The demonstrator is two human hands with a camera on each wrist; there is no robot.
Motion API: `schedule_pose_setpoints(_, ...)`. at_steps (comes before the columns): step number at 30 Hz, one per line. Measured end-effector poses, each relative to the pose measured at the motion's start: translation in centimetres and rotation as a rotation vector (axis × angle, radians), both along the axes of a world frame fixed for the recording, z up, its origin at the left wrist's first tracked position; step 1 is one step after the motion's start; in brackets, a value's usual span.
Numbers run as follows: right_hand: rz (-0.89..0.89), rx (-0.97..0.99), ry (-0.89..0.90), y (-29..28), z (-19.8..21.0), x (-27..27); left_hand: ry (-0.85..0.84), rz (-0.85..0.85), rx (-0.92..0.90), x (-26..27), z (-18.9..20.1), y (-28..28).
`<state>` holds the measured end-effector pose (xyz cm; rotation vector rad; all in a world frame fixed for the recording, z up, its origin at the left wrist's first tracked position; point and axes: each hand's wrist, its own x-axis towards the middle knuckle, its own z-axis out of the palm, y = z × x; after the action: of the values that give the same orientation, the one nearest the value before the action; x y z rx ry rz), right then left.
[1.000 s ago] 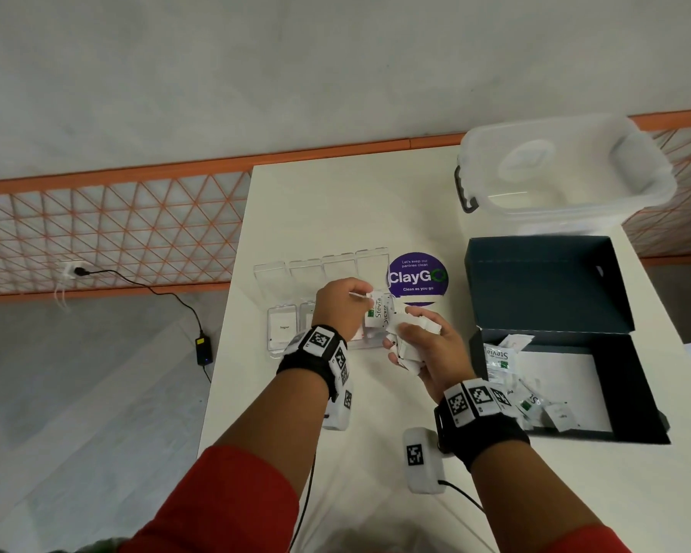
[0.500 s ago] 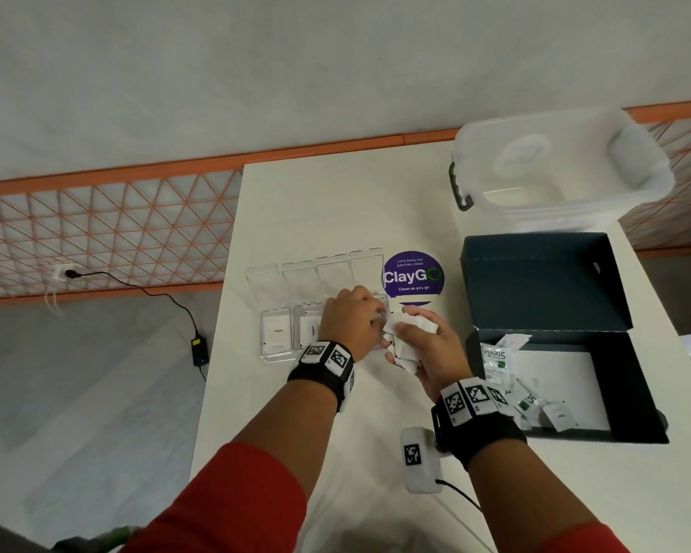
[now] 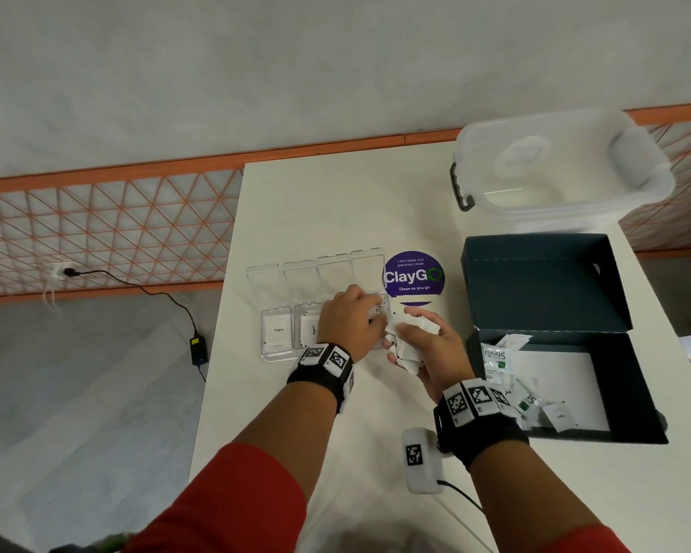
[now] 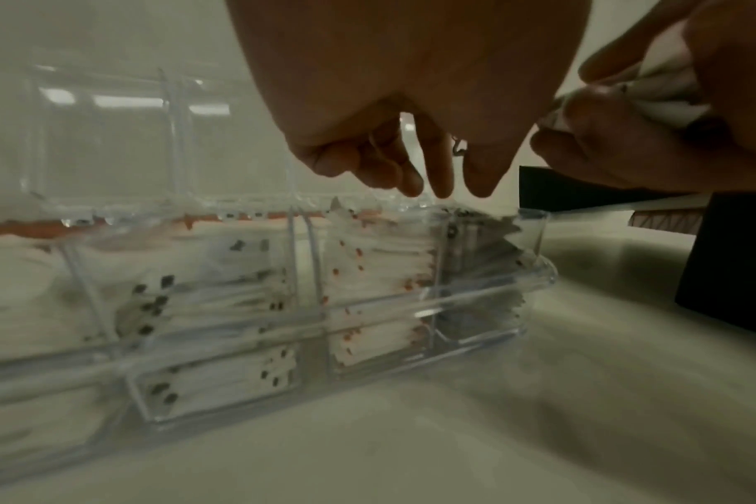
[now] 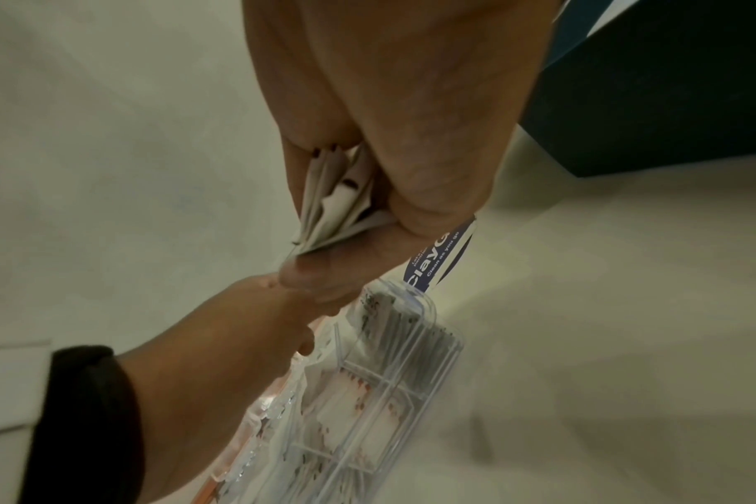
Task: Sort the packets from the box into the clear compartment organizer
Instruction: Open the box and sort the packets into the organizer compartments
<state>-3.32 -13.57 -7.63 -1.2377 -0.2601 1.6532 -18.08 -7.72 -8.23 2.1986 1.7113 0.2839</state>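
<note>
1. A white tag block with a black square code lies on the white table, close to the person, next to the right wrist.
2. The right hand is curled around a bunch of white packets. The right wrist view shows the packets squeezed flat between the fingers and the palm.
3. The left hand is just left of the right hand, almost touching it. Its fingertips point down over the far right slot of the clear organizer. The fingers hang loose and hold nothing that can be seen.
4. A packet with "Stevia" on it sits at the top of that far right slot, under the left fingers.
5. All four slots have white packets stacked in them. The left one says "Sugar". The lids stand open at the back.
6. To the right, the dark box is open. A few loose packets lie in its left side.
7. Behind the hands is a round purple sticker that says "ClayGo".
8. Farthest back is a cloudy plastic tub with a dark handle.
</note>
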Motion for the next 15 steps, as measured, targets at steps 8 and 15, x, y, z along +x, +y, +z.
schedule_pose_setpoints(8,0.059,0.054,-0.015,-0.3,0.6,-1.3,-0.637,0.148,-0.415,-1.9,2.9,-1.0)
schedule_pose_setpoints(15,0.105,0.102,0.050,-0.9,1.3,-2.5,-0.813,0.270,-0.618,-4.1,3.6,-1.8)
